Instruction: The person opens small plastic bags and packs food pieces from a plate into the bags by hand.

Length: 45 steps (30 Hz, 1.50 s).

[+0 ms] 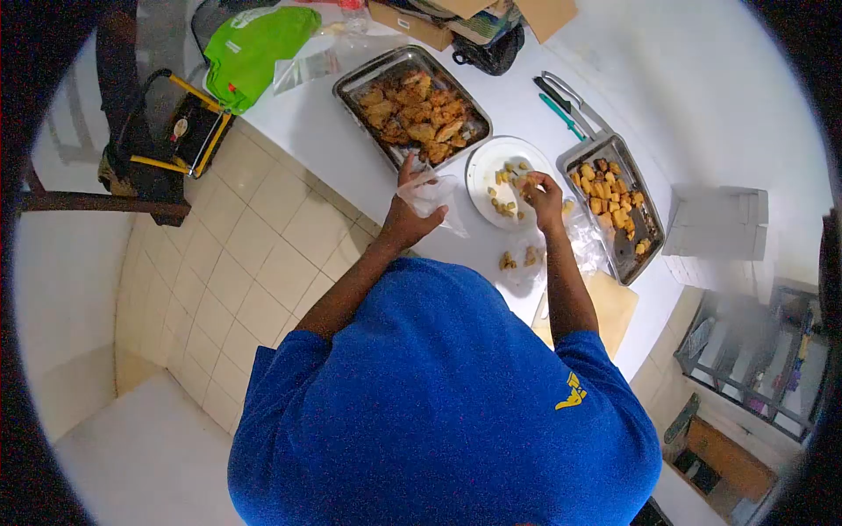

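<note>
Table (320, 145) — left hand (409, 219) holding bag (426, 196) slanted rightward, right hand (545, 196) pinching food (521, 185) over plate (481, 180)

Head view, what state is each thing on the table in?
Clear plastic bag: crumpled, at the left hand
White plate: partly covered with small food pieces
Roasting pan: crowded with browned pieces
Baking tray: partly filled with golden chunks
Green bag: slumped
Black bag: crumpled

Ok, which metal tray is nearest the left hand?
The tray of larger browned pieces, left of the plate; the left hand is by its edge. The other tray, right of the plate, holds smaller chunks.
</note>
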Each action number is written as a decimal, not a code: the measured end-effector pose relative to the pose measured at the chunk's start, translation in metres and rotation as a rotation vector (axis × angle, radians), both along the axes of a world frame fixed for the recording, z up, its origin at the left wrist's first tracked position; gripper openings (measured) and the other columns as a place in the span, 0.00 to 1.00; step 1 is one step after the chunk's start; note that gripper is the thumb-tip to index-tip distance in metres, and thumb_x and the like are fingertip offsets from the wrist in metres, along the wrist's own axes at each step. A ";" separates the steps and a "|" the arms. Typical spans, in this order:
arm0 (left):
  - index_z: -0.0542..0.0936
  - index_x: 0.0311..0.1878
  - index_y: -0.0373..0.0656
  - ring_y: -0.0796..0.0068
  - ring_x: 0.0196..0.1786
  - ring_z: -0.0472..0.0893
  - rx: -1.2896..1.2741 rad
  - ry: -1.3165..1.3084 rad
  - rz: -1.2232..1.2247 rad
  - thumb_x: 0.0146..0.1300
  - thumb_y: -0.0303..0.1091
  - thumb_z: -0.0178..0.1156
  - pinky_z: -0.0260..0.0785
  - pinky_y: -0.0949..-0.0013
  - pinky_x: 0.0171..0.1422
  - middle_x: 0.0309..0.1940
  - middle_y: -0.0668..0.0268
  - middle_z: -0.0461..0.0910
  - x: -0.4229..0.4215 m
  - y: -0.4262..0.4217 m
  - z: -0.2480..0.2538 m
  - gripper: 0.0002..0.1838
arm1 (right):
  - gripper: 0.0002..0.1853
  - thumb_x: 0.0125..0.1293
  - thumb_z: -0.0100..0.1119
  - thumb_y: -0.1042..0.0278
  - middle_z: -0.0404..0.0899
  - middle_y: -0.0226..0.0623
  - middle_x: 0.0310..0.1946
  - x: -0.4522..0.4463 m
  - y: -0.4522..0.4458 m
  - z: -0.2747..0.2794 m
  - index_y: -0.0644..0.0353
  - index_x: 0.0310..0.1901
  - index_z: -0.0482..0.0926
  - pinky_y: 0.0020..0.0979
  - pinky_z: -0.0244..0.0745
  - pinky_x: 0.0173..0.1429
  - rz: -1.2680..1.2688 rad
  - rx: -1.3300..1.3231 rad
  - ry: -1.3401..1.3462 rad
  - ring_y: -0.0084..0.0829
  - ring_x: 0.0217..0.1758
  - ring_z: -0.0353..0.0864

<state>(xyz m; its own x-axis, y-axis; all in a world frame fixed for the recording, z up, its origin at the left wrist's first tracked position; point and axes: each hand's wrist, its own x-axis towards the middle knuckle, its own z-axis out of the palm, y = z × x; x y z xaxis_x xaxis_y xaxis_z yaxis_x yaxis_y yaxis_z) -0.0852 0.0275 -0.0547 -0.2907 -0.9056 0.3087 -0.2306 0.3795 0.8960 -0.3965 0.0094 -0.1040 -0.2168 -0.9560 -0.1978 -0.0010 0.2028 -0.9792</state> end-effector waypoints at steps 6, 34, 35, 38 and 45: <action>0.42 0.71 0.42 0.61 0.51 0.71 0.131 0.036 0.042 0.43 0.32 0.68 0.66 0.62 0.58 0.47 0.54 0.68 -0.010 0.006 0.022 0.55 | 0.12 0.59 0.60 0.74 0.77 0.27 0.38 0.065 0.011 0.144 0.58 0.44 0.74 0.23 0.75 0.43 0.117 -0.004 -0.187 0.20 0.39 0.76; 0.44 0.71 0.45 0.56 0.60 0.67 -0.009 0.048 -0.012 0.40 0.31 0.67 0.61 0.59 0.64 0.57 0.51 0.65 -0.015 0.005 0.024 0.55 | 0.14 0.60 0.57 0.79 0.78 0.34 0.41 0.138 0.011 0.195 0.65 0.48 0.73 0.27 0.78 0.49 0.723 0.079 -0.061 0.24 0.42 0.79; 0.44 0.71 0.45 0.57 0.60 0.67 0.078 0.112 -0.033 0.41 0.31 0.67 0.61 0.59 0.64 0.57 0.51 0.65 -0.017 0.007 0.029 0.54 | 0.14 0.60 0.56 0.80 0.78 0.34 0.41 0.138 0.012 0.197 0.65 0.48 0.73 0.27 0.78 0.49 0.711 0.042 -0.058 0.24 0.42 0.79; 0.45 0.70 0.44 0.58 0.60 0.67 0.110 0.069 -0.059 0.45 0.32 0.65 0.61 0.61 0.63 0.57 0.52 0.66 -0.017 0.007 0.033 0.51 | 0.13 0.60 0.55 0.83 0.79 0.36 0.41 0.139 0.014 0.206 0.67 0.47 0.74 0.27 0.78 0.49 0.660 -0.071 -0.066 0.25 0.42 0.79; 0.53 0.67 0.42 0.59 0.62 0.66 0.220 0.036 -0.189 0.50 0.38 0.65 0.59 0.61 0.65 0.57 0.54 0.67 -0.018 0.004 0.012 0.44 | 0.13 0.59 0.55 0.83 0.79 0.36 0.41 0.131 0.009 0.193 0.68 0.47 0.74 0.26 0.77 0.48 0.635 -0.217 -0.048 0.26 0.42 0.80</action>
<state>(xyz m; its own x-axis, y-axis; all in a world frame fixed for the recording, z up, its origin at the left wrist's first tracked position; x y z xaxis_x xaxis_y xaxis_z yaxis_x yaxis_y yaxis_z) -0.1034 0.0318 -0.0423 -0.4534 -0.8826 0.1243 -0.1410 0.2088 0.9678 -0.2653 0.0188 0.0886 0.4047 -0.9143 0.0181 -0.0110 -0.0246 -0.9996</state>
